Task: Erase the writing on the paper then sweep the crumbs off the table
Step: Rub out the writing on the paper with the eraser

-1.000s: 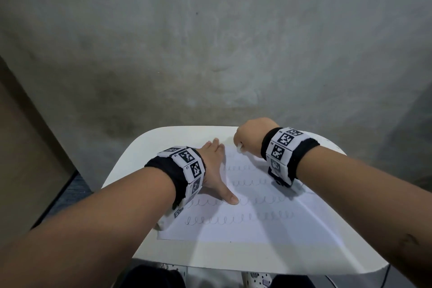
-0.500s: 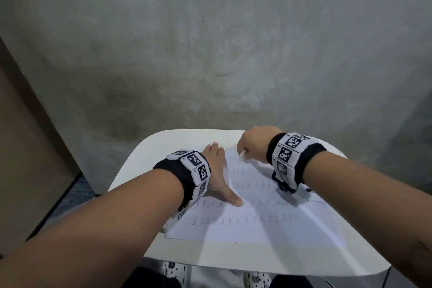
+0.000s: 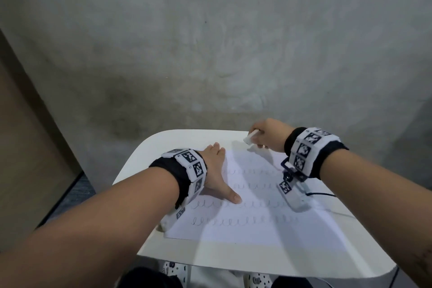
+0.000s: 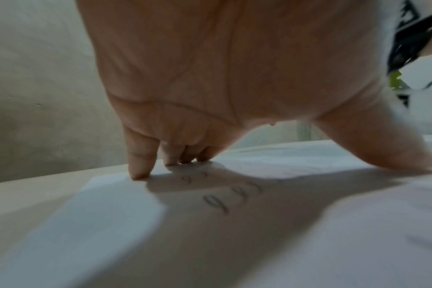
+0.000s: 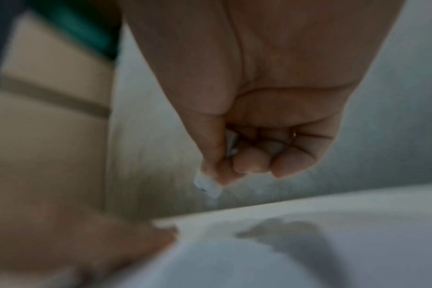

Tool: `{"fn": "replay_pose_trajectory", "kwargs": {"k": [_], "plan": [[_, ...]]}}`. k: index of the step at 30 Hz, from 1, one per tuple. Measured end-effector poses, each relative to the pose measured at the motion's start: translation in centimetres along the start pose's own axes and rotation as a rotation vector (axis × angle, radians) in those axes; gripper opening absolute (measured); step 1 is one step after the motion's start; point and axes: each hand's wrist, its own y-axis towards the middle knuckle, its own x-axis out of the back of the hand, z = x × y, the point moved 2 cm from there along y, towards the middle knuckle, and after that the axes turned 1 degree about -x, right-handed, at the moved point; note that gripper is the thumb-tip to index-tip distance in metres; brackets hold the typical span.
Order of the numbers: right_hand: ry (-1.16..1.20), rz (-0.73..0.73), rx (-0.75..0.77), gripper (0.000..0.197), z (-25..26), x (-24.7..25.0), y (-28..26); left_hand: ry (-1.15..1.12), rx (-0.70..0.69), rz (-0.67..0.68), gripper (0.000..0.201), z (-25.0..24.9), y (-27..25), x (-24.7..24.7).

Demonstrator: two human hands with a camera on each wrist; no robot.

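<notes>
A white sheet of paper (image 3: 243, 224) with several rows of pencilled loops (image 3: 240, 220) lies on the small white table (image 3: 233, 262). My left hand (image 3: 217, 170) lies flat on the paper's left side, fingers straight and thumb spread, pressing it down; the left wrist view shows the fingertips (image 4: 138, 173) on the sheet (image 4: 111, 214). My right hand (image 3: 268, 135) is raised over the paper's far right corner, its fingers curled round a small white eraser (image 3: 251, 137). In the right wrist view the eraser (image 5: 207, 186) sticks out below the thumb, clear of the surface.
A grey concrete wall (image 3: 210, 42) stands just behind the table. A brown panel (image 3: 28, 147) is at the left. A thin black cable (image 3: 322, 194) trails from the right wrist camera across the table's right side. No crumbs can be made out.
My right hand with the eraser has moved right and up from the paper's top middle to beyond its far right corner. The left hand has kept its place on the paper.
</notes>
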Motion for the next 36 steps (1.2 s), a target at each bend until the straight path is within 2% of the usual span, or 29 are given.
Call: {"fn": "replay_pose_trajectory", "kwargs": {"k": [2, 4, 6, 10, 18, 20, 24, 27, 30, 33, 36], "plan": [[0.309, 0.017, -0.031, 0.022, 0.0, -0.2, 0.3, -0.028, -0.005, 0.005, 0.134, 0.9, -0.2, 0.5], [0.473, 0.016, -0.055, 0.024, -0.1, 0.1, 0.4, -0.025, -0.024, -0.004, 0.133, 1.6, -0.3, 1.0], [0.346, -0.008, -0.034, 0.022, 0.0, 0.2, 0.5, 0.003, -0.058, 0.011, 0.131, 2.0, -0.3, 1.2], [-0.110, 0.044, 0.069, 0.024, 1.3, -0.6, 0.3, 0.034, -0.077, 0.069, 0.130, 1.9, -0.1, 0.4], [-0.397, 0.117, 0.072, 0.021, 3.2, -2.1, -0.5, 0.019, -0.070, 0.075, 0.131, 1.7, 0.0, -0.2], [-0.421, 0.136, 0.088, 0.017, 3.4, -2.6, -0.5, 0.021, -0.071, 0.077, 0.132, 1.7, 0.0, -0.3], [-0.431, 0.152, -0.003, 0.023, 3.2, -1.8, -0.7, 0.022, -0.067, 0.074, 0.131, 1.5, -0.1, -0.3], [-0.448, 0.210, 0.047, 0.019, 4.3, -2.8, -0.9, 0.032, -0.065, 0.071, 0.131, 1.5, -0.2, -0.3], [-0.462, 0.226, 0.030, 0.009, 4.3, -2.4, -0.7, 0.031, -0.063, 0.069, 0.130, 1.5, -0.4, -0.3], [-0.449, 0.190, 0.019, 0.008, 3.9, -2.3, -0.7, 0.026, -0.060, 0.071, 0.130, 1.5, -0.3, -0.3], [-0.393, 0.243, 0.045, 0.010, 4.2, -2.7, -0.9, 0.029, -0.059, 0.070, 0.131, 1.5, -0.1, -0.4]]}}
